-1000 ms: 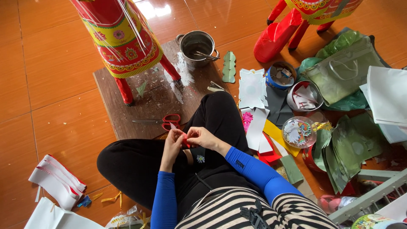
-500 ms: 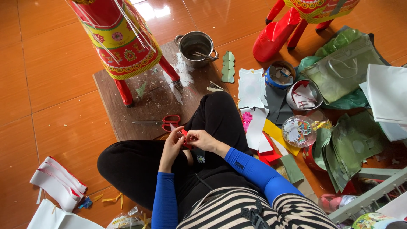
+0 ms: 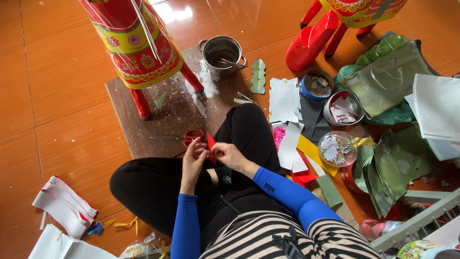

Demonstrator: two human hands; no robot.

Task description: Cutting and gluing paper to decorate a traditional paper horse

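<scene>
I sit cross-legged on the floor in black trousers and blue sleeves. My left hand [image 3: 192, 162] and my right hand [image 3: 226, 154] meet over my lap, both pinching a small red paper piece [image 3: 211, 142] that sticks up between the fingertips. Red-handled scissors [image 3: 179, 137] lie on a dark wooden board [image 3: 143, 134] just beyond my hands. A red and yellow decorated paper figure [image 3: 136, 45] on red legs stands on that board.
A metal pot [image 3: 222, 52] with a tool sits at the board's far edge. To the right lie white paper cutouts [image 3: 283, 100], round tins [image 3: 342, 108], a clear bowl of trimmings [image 3: 337, 148], green sheets [image 3: 390, 168] and bags. White red-edged strips [image 3: 62, 205] lie at left.
The red paper piece has been raised slightly and turned between my fingers; my hands stay together over my lap. The scissors have not moved.
</scene>
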